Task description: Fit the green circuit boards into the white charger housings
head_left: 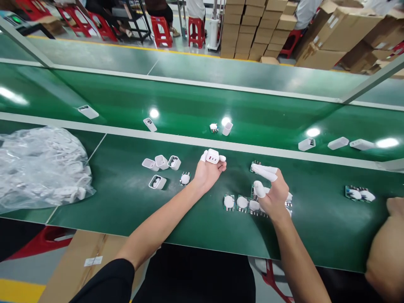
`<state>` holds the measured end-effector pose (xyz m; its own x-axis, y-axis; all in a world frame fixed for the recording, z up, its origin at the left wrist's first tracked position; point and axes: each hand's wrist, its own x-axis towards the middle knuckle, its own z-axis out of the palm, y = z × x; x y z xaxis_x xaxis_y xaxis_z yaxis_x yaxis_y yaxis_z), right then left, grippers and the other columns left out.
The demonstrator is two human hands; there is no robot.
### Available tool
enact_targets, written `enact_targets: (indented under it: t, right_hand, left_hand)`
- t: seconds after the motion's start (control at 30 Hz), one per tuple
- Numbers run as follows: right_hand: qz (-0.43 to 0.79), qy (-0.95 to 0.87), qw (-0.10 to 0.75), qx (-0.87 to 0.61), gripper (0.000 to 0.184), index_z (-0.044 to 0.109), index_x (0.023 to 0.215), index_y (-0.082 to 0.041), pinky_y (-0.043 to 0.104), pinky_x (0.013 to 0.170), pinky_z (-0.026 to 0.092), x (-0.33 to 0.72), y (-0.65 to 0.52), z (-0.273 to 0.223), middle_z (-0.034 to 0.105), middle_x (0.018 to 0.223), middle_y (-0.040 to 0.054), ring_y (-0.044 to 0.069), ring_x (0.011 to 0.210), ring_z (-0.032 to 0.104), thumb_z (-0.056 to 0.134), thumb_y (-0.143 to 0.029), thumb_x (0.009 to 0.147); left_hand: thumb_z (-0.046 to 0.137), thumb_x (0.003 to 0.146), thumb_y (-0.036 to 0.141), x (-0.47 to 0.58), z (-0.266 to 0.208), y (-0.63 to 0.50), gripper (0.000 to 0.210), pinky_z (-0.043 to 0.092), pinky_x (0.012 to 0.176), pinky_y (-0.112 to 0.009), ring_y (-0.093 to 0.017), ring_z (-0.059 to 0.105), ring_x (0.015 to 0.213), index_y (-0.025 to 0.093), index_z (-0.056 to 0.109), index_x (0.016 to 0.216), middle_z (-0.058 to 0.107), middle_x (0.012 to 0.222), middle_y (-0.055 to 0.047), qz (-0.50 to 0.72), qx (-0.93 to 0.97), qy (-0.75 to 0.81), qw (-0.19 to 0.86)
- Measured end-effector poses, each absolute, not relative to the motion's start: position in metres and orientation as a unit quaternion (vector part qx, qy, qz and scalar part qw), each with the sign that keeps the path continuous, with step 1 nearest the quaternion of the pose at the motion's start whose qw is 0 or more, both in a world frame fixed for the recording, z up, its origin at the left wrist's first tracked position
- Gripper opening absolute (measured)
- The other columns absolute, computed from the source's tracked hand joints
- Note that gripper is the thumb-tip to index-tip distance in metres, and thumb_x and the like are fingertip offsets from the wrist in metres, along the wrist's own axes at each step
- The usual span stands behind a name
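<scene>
White finger cots cover some fingertips on both of my hands. My left hand (208, 173) grips a white charger housing (212, 156), its port face turned toward me. Over to the right, my right hand (274, 191) has its index finger stretched out and its thumb apart. That fingertip overlaps a small green circuit board (256, 163); whether it touches is unclear. Below this hand lies a row of circuit boards with white round tops (242, 202), partly hidden by it. A single board (185, 179) lies left of my left forearm, near several white housings (161, 162).
A clear bag of white parts (44, 168) fills the table's left end. Two joined boards (359, 194) lie at right, near another person's arm (386, 244). More housings (306, 144) sit along the green strip beyond the white rail (176, 140). Cardboard boxes (243, 29) stand behind.
</scene>
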<state>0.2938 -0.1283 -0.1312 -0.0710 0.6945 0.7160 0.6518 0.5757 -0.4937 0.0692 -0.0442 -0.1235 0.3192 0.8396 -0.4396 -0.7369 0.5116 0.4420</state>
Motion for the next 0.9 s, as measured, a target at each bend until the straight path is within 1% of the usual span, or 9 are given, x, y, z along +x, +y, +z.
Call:
enact_targets:
  t: [0.13,0.27,0.37,0.53,0.63,0.9]
  right_hand:
    - [0.022,-0.737,0.499,-0.456,0.043,0.074,0.144,-0.03,0.049,0.095,0.062,0.293,-0.128,-0.13,0.082,0.124,0.0097,0.03,0.113,0.075,0.07,-0.021,0.102]
    - [0.021,-0.742,0.492,-0.455,0.042,0.075,0.142,-0.03,0.048,0.095,0.062,0.293,-0.128,-0.129,0.082,0.123,0.0091,0.029,0.111,0.075,0.07,-0.018,0.102]
    - [0.015,-0.744,0.489,-0.454,0.04,0.075,0.14,-0.03,0.048,0.094,0.062,0.293,-0.127,-0.128,0.082,0.122,0.0087,0.029,0.109,0.076,0.07,-0.018,0.102]
    - [0.008,-0.746,0.484,-0.457,0.037,0.074,0.136,-0.03,0.047,0.09,0.063,0.29,-0.127,-0.127,0.082,0.116,0.0077,0.028,0.106,0.076,0.07,-0.017,0.102]
    - [0.005,-0.748,0.48,-0.458,0.035,0.075,0.133,-0.03,0.048,0.09,0.063,0.288,-0.128,-0.126,0.082,0.115,0.0075,0.029,0.105,0.076,0.07,-0.017,0.102]
    - [0.007,-0.754,0.478,-0.452,0.036,0.075,0.132,-0.03,0.049,0.092,0.063,0.288,-0.128,-0.128,0.082,0.117,0.0069,0.028,0.106,0.076,0.074,-0.016,0.1]
  left_hand:
    - [0.057,0.112,0.048,0.07,-0.126,-0.045,0.036,0.051,0.067,-0.028,-0.018,0.063,0.07,0.021,0.062,0.09,0.07,0.081,-0.006,0.494,0.04,0.317,0.809]
    - [0.066,0.11,0.049,0.076,-0.129,-0.048,0.035,0.051,0.067,-0.026,-0.016,0.063,0.07,0.021,0.061,0.091,0.069,0.081,-0.004,0.499,0.044,0.319,0.805]
    - [0.077,0.104,0.053,0.076,-0.131,-0.05,0.04,0.051,0.065,-0.024,-0.013,0.064,0.069,0.022,0.057,0.089,0.063,0.077,0.0,0.494,0.083,0.348,0.792]
    - [0.091,0.088,0.062,0.075,-0.137,-0.053,0.054,0.045,0.054,-0.023,-0.014,0.066,0.06,0.022,0.053,0.09,0.062,0.07,0.002,0.379,0.151,0.49,0.77]
    - [0.094,0.083,0.062,0.073,-0.141,-0.054,0.058,0.04,0.05,-0.021,-0.014,0.065,0.054,0.023,0.052,0.09,0.06,0.065,0.004,0.365,0.154,0.507,0.765]
    - [0.093,0.082,0.062,0.071,-0.151,-0.052,0.055,0.04,0.048,-0.022,-0.015,0.066,0.052,0.022,0.057,0.093,0.062,0.064,0.003,0.365,0.184,0.521,0.749]
